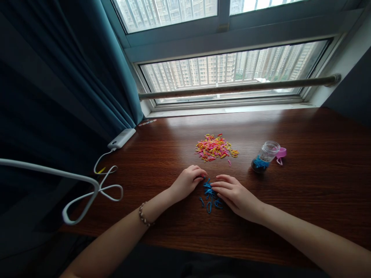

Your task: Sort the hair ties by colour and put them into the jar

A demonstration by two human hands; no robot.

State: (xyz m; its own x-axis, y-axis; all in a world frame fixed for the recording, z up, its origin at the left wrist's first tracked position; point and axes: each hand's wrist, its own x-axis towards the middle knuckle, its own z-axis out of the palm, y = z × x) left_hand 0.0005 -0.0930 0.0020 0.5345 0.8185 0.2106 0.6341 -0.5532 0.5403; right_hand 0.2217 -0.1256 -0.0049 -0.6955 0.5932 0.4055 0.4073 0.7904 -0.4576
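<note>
A small pile of blue rubber bands (pixel 208 190) lies on the table between my hands, with a few loose ones at its near side. My left hand (pixel 188 181) is at the pile's far left, thumb and forefinger pinched together with a bit of blue band showing at the tips. From the right, my right hand (pixel 236 195) rests with fingers stretched out, its fingertips touching the blue bands. Farther back is a larger heap of pink, yellow and red rubber bands (pixel 214 147). A clear jar (pixel 265 156) without a lid stands at the right, holding blue bands over a dark bottom layer.
A pink loop-shaped piece (pixel 280 153) lies behind the jar. On the left, a white power bank (pixel 122 138) with a white cable (pixel 106 164) sits near the blue curtain (pixel 116 77). A thick white curved bar (pixel 52 170) juts in there. A window with a rail (pixel 237 88) borders the table's (pixel 319 162) back.
</note>
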